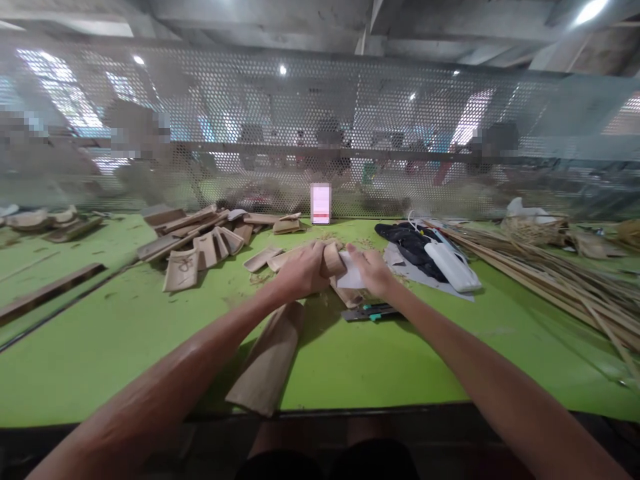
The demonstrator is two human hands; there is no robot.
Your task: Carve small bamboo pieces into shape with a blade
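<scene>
My left hand [305, 267] is closed round a short curved piece of bamboo [333, 259], raised over the bench. The fingers of my right hand [371, 267] pinch a pale, paper-like sheet [351, 272], whose left edge meets the bamboo; I cannot make out if it is sandpaper. Beneath my hands lie more bamboo pieces, partly covered. A utility knife [370, 312] with turquoise parts rests just below my right hand. Below my left forearm, a long curved bamboo slat [270, 360] reaches to the bench's front edge.
Split bamboo pieces [205, 250] are heaped at the left on the green bench [150, 360]. Right of my hands lie a black cloth item [410, 247] and a white device [453, 267]. Long thin strips [550, 287] spread rightward. A perforated screen [280, 120] closes the back, with a phone [321, 203] before it.
</scene>
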